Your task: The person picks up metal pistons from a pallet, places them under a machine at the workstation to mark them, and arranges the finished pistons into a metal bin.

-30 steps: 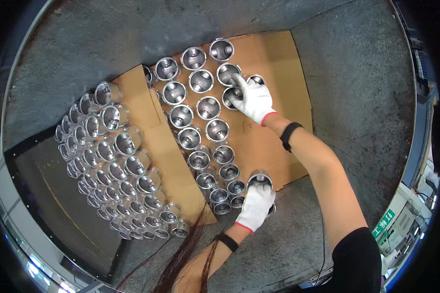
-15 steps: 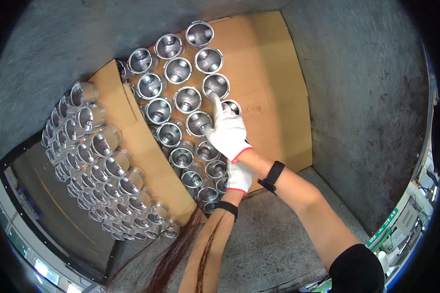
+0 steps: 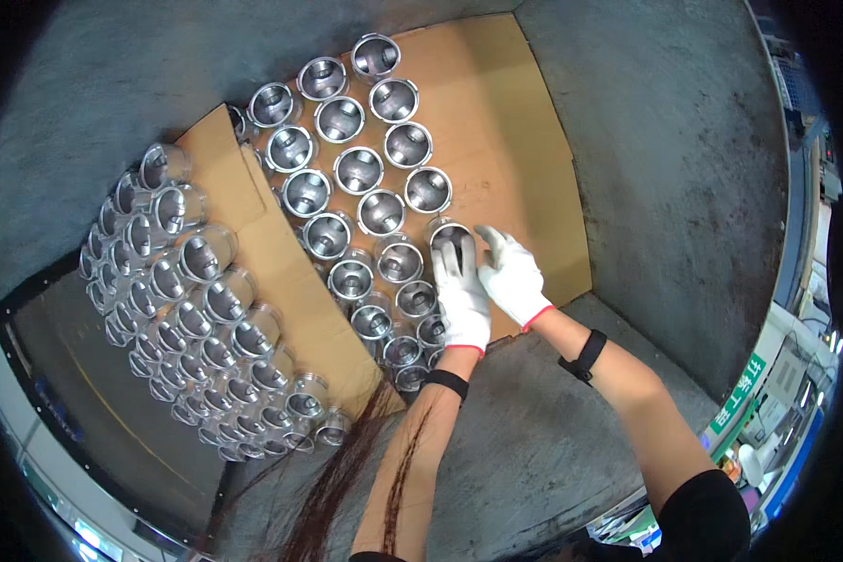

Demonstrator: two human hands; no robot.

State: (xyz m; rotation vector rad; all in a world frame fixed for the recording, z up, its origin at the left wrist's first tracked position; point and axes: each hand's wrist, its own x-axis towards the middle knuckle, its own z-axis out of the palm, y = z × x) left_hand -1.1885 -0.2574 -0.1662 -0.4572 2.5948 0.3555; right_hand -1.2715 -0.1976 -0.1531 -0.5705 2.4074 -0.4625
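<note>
Both my hands wear white gloves with red cuffs. My left hand (image 3: pixel 463 304) is at a metal piston (image 3: pixel 451 233) at the near end of the rightmost row, its fingers reaching over the near rim into the hollow; its thumb is hidden. Just to the right, my right hand (image 3: pixel 513 281) is open and holds nothing, with a finger pointing toward the piston's right side. Behind that piston stands another piston (image 3: pixel 428 190), hollow end up. More pistons stand in rows to the left on a brown cardboard sheet (image 3: pixel 525 178).
A second cardboard sheet (image 3: pixel 290 272) on the left bears many closely packed pistons (image 3: pixel 201 258). Grey metal walls (image 3: pixel 670 178) enclose the container. Strands of long hair (image 3: pixel 332 487) hang in front at the lower left. Outside on the right is a green sign (image 3: pixel 738 391).
My left hand has moved forward from beneath the right hand to the piston. My right hand has drawn back to the right, off the pistons. The view has shifted slightly.
</note>
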